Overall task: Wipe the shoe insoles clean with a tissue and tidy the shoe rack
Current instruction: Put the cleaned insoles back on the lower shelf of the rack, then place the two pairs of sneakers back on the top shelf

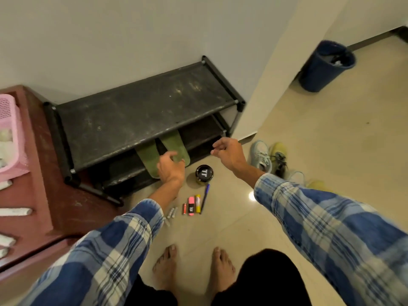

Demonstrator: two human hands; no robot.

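Note:
Two green insoles [174, 144] lie side by side on the middle shelf of the black shoe rack [141, 111], their near ends sticking out past the front edge. My left hand [171, 167] rests on those near ends, its fingers loosely curled over them. To the right, my right hand [227, 151] hovers in front of the rack's right end, fingers loosely curled, holding nothing. No tissue is in view.
A black jar [204, 173], a blue pen [204, 198], a yellow and a pink marker, and batteries [184, 209] lie on the tiled floor before the rack. Shoes [270, 156] sit at the right. A blue bin [324, 66] stands farther right. A red-brown cabinet with a pink basket [8, 138] is left.

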